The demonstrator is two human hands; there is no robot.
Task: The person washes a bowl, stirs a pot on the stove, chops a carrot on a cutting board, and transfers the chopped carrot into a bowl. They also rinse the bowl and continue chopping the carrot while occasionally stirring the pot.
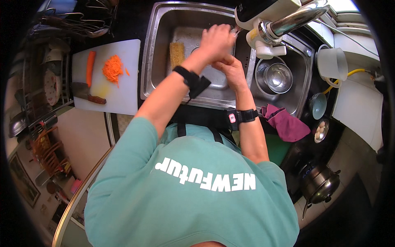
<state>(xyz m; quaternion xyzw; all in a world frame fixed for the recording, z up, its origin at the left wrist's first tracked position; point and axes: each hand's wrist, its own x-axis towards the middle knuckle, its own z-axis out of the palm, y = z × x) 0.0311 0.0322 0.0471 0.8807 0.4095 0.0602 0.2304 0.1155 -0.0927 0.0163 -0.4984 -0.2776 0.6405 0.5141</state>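
My left hand [217, 43] reaches across the steel sink basin [162, 31], blurred, beside a little running water [235, 31] near the tap. Just below it, my right hand [231, 70] has its fingers bent and touching or close to the left hand. Whether anything lies between the hands is hidden. A yellow sponge-like scrubber [176, 55] rests in the basin to their left. On the white cutting board [123, 98] are a peeled carrot [90, 66], a heap of shredded carrot [112, 69] and a knife with a wooden handle [97, 99].
A chrome tap [296, 20] with a white filter fitting overhangs the sinks. Metal bowls [278, 78] sit in the right basin, and a purple cloth [287, 125] drapes over its edge. Further right are a bowl of eggs [321, 131] and a lidded pot [322, 183] over a blue flame.
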